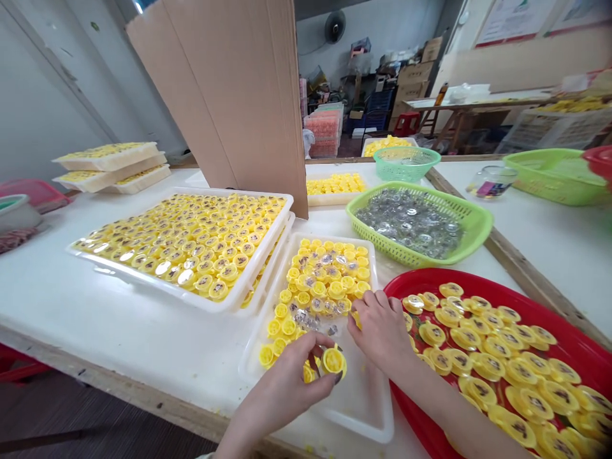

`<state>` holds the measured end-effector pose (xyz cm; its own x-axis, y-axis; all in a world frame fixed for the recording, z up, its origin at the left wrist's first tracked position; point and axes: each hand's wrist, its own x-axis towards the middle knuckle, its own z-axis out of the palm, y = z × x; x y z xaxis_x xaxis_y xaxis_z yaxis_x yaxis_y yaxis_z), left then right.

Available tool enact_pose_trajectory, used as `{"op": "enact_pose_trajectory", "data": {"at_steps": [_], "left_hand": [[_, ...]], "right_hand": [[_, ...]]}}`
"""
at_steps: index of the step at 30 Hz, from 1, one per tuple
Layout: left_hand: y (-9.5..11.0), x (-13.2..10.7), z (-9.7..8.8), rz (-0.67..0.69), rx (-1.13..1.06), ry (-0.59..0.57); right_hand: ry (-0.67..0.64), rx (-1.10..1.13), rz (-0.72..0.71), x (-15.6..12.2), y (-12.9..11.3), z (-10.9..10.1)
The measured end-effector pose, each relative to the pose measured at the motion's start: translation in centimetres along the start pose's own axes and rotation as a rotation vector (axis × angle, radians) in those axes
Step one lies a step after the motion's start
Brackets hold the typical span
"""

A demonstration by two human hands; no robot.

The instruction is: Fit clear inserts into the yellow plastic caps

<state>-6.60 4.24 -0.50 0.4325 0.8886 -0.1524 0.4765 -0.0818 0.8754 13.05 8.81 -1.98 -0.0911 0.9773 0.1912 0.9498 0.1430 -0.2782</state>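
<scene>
My left hand point(297, 376) is closed round a small yellow round plastic piece point(333, 361), its open face turned up, held over the near part of a white tray point(354, 401). More yellow lies between its fingers. My right hand point(381, 326) reaches over the tray's right side with its fingers curled down; whatever is in its fingertips is hidden. Rows of yellow round pieces point(319, 289) fill the far and left parts of the tray. Small clear plastic pieces point(306, 319) lie loose among them.
A red tray point(399, 284) of yellow pieces with printed faces sits at the right. Behind stands a green basket point(471, 255) of clear pieces. Stacked white trays point(229, 303) of printed pieces are at the left, beside an upright cardboard sheet point(243, 95).
</scene>
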Motion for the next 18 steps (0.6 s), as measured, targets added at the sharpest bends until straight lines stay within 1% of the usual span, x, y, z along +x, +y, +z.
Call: {"op": "enact_pose_trajectory", "data": {"at_steps": [4,7,9,10,12,14,15,16,18], "left_hand": [[-0.7,0.4,0.8,0.050,-0.136,0.018],[-0.9,0.8,1.4,0.084,-0.226,0.042],[-0.6,1.2,1.9,0.080,-0.244,0.079],[-0.4,1.3,2.2,0.065,-0.254,0.106],[0.1,1.5,2.9,0.021,-0.324,0.138],[0.6,1.7,3.6,-0.022,-0.442,0.113],[0.9,1.7,3.9,-0.031,-0.486,0.093],[1.1,1.7,4.1,-0.029,-0.504,0.080],[1.6,1.7,4.5,-0.011,-0.457,0.077]], "right_hand": [[-0.019,0.302,0.076,-0.4,1.1,-2.0],[-0.073,0.605,0.150,-1.6,2.2,-3.8],[-0.116,0.775,0.205,-2.7,2.7,-4.5],[-0.136,0.887,0.254,-3.3,2.8,-4.6],[-0.173,1.176,0.398,-4.4,2.7,-4.7],[-0.200,1.464,0.545,-5.3,2.4,-4.4],[-0.207,1.559,0.591,-5.7,2.3,-4.2],[-0.210,1.605,0.610,-6.0,2.1,-4.1],[-0.213,1.640,0.619,-6.4,1.9,-3.8]]}}
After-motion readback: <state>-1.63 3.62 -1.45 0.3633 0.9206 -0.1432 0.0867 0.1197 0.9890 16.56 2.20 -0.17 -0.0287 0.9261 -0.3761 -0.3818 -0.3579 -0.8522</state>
